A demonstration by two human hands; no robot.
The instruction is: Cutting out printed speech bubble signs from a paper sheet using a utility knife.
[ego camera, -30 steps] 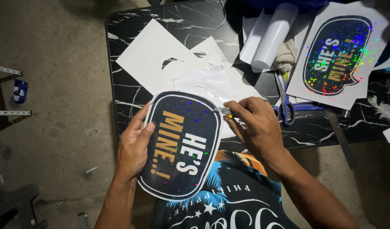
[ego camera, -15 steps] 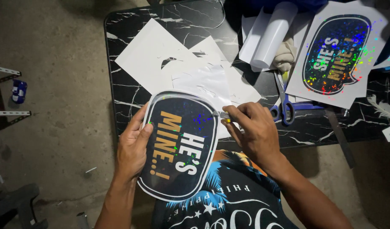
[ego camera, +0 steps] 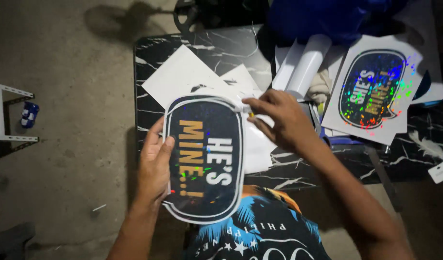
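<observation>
The left hand point(ego camera: 155, 166) is gripping the left edge of a dark, glossy speech-bubble sign point(ego camera: 204, 159), thumb lying across its face and the fingers curled behind it. The sign is a rounded oblong with a thin white border, gold and white lettering and small rainbow glints, and it is being held over the near edge of the black marble-patterned bench point(ego camera: 202, 50). The right hand point(ego camera: 279, 118) is pinching at the sign's upper right corner, fingertips closed on what seems a thin clear film, though the film itself is hard to make out. White paper sheets point(ego camera: 183, 77) are lying flat under the sign. Farther right, a white roll point(ego camera: 308, 65) is leaning beside a second holographic bubble sign point(ego camera: 373, 89) on its white backing.
</observation>
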